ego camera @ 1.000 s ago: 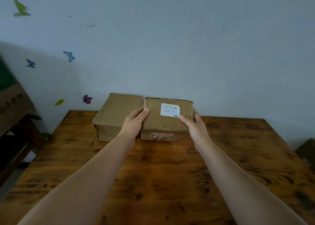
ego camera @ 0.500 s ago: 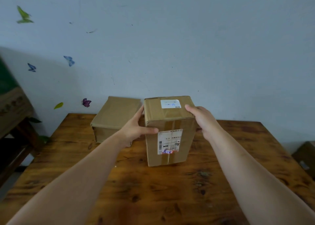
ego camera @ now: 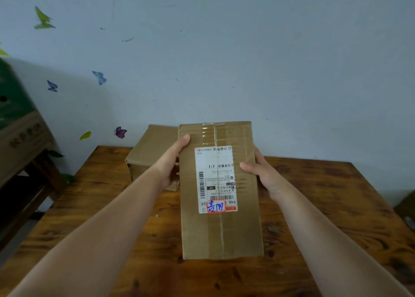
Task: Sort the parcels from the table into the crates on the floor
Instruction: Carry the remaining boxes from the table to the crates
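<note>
Both hands, left hand [ego camera: 171,164] and right hand [ego camera: 261,172], are gripping the tall parcel [ego camera: 221,229] by its sides above the desk [ego camera: 336,218]; second parcel [ego camera: 150,150] is waiting behind; looks like sorting's barely going.

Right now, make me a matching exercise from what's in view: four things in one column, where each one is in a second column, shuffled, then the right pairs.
Things
1. labelled parcel
2. plain parcel
3. purple butterfly
4. shipping label

Places
A. stuck on the wall
B. lying on the table, at its far edge
C. stuck on a box's facing side
D. gripped between the left hand and right hand

Pairs: 1-D, 2-B, 3-A, 4-C
</note>
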